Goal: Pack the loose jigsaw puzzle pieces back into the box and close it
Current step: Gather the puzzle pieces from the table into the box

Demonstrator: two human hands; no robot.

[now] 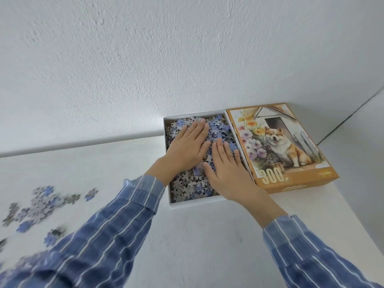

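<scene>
Puzzle pieces [187, 190] in box [191, 204] under left hand [187, 146], right hand [228, 173]; lid [291, 152] beside.

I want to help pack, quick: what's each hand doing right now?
Left hand: open, flat on the pieces in the box.
Right hand: open, flat on the pieces too, holding nothing.

I'm watching through one wide-angle camera riding on the person's head. It's facing forward and down across the table [197, 246] toward the wall [145, 59], sitting close enough that the left hand [188, 145] and right hand [227, 169] over the box [187, 203] are filling the middle.
</scene>
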